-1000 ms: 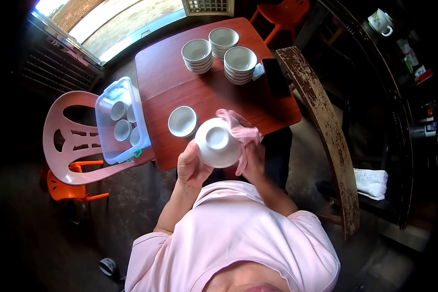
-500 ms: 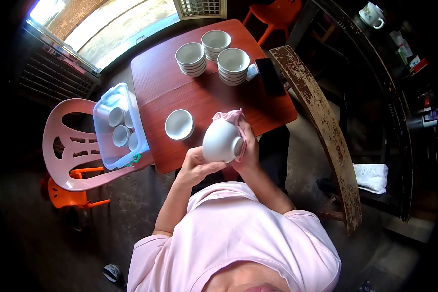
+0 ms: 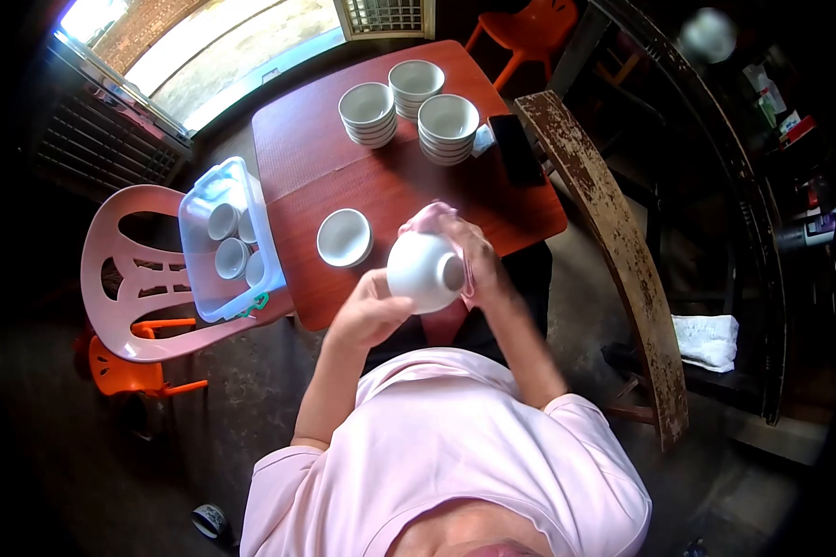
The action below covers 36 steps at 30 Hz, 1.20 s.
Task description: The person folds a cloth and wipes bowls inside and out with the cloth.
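A white bowl is tipped on its side above the near edge of the red-brown table, its foot ring turned to the right. My left hand grips the bowl's lower left side, thumb on the outer wall. Against the upper right of the bowl, my right hand is closed on a pink cloth, slightly blurred. Another white bowl stands upright on the table, left of my hands. Farther back are three stacks of white bowls, a left stack, a rear stack and a right stack.
A clear plastic bin holding several white cups or bowls rests on a pink chair at the left. A black phone lies beside the right stack. A worn wooden bench runs along the right, with a white towel beyond it.
My right hand and the cloth have shifted over the bowl's upper right side, with the fingers now higher. The bowl has turned slightly in my left hand.
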Motion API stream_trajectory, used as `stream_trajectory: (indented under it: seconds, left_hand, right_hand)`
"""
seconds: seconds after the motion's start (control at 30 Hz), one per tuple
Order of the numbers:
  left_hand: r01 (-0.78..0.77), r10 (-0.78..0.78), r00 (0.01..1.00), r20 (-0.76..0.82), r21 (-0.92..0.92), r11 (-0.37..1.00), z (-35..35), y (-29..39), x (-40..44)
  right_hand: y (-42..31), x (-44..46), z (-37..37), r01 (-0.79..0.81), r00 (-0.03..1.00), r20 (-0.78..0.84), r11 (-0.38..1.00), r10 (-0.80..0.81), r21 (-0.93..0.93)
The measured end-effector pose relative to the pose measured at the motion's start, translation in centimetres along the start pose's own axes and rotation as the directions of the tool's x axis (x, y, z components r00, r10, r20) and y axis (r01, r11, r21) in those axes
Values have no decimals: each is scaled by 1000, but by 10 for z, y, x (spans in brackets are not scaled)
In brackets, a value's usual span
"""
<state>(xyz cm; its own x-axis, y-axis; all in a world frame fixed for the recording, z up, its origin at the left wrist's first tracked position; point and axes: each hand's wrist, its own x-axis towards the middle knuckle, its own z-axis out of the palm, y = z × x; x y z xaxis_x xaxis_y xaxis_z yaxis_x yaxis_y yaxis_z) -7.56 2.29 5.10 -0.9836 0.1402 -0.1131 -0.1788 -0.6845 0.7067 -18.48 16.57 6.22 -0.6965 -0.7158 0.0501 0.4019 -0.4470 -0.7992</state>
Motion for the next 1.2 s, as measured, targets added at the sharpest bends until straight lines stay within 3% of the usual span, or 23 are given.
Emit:
stream_trajectory:
  seconds: [0.03, 0.1, 0.17, 0.23, 0.33, 0.37, 0.43, 0.5, 0.57, 0.6, 0.63, 0.73, 0.8, 0.83, 0.87, 0.9, 0.97, 1.03, 1.07, 1.1, 1.13, 1.17, 1.2]
  left_hand:
    - [94, -84, 994, 66, -163, 982, -4, 6, 1]
    - [8, -2, 1000, 31, -192, 981, -3, 3, 2]
    - [-101, 97, 995, -31, -197, 975, 6, -1, 6]
    - [-193, 198, 980, 21, -139, 971, 2, -16, 9]
    - [-140, 139, 990, 14, 69, 988, 0, -15, 4]
    - [-63, 63, 996, -64, -4, 998, 5, -9, 2]
    - [102, -92, 994, 60, -201, 974, -10, 6, 1]
    - [-21, 22, 1000, 8, -171, 985, -2, 2, 4]
    - [-161, 159, 987, -27, -111, 981, 4, -3, 8]
    - [-248, 250, 968, 21, -73, 966, 2, -12, 12]
    - [-250, 250, 967, 45, 3, 968, -9, -21, 11]
    - [-274, 279, 960, -26, 118, 955, 3, -21, 11]
    - [-269, 289, 956, -60, 220, 938, -5, -21, 12]
    - [-277, 310, 947, -80, 283, 918, -7, -22, 11]
    - [-284, 335, 937, -97, 345, 894, -6, -20, 11]
    - [-288, 360, 926, -113, 407, 867, -5, -18, 11]
    - [-230, 431, 903, 4, 850, 475, -10, -14, 7]
    - [-199, 275, 961, 24, 752, 628, -11, -18, 2]
    - [-105, 146, 989, 23, 805, 585, 1, -9, 1]
    - [-182, 202, 977, 70, 770, 611, 6, -15, 3]
    - [-159, 181, 982, 56, 760, 630, 6, -15, 0]
    - [-140, 161, 986, 45, 749, 647, 5, -15, -1]
    - [-167, 189, 981, 52, 728, 665, 4, -17, 0]
  right_hand:
    - [-10, 0, 3, -127, 990, 54, 988, 133, -90]
    - [-5, 3, 0, -29, 997, 62, 994, 36, -104]
    - [24, -4, 9, 154, 968, -235, 954, -93, 256]
    - [27, -13, 35, 198, 869, -486, 840, 88, 505]
    - [20, -4, 5, 46, 984, -177, 935, 18, 350]
    - [15, 1, -6, 8, 1000, -27, 989, -5, 148]
    - [-14, 1, 1, -182, 978, 77, 974, 194, -133]
    - [-3, 4, 0, 31, 999, 42, 996, -27, -88]
    - [35, -4, 6, 184, 966, -236, 913, -101, 363]
    - [36, -8, 24, 218, 925, -378, 784, 23, 582]
    - [45, -10, 21, 236, 932, -361, 751, 3, 616]
    - [28, -6, -6, -5, 967, -233, 923, 102, 384]
    - [11, -16, -2, -82, 980, -181, 997, 78, -13]
    - [15, -18, 7, 73, 985, -128, 949, -116, -306]
    - [19, -20, 15, 215, 949, -70, 796, -306, -566]
    - [21, -24, 20, 316, 899, 146, 382, -413, -868]
    - [28, -25, 24, 378, 829, 373, -74, -418, -923]
    - [14, -8, 10, 415, 811, 383, -27, -442, -909]
    - [20, 1, -5, 384, 901, 255, 372, -351, -845]
    - [15, 8, -15, 194, 977, 190, 772, -97, -605]
    - [11, 14, -25, -130, 980, 110, 955, 164, -266]
    - [10, 18, -30, -190, 964, 152, 964, 219, -186]
    - [19, 18, -25, 22, 995, 98, 939, 13, -344]
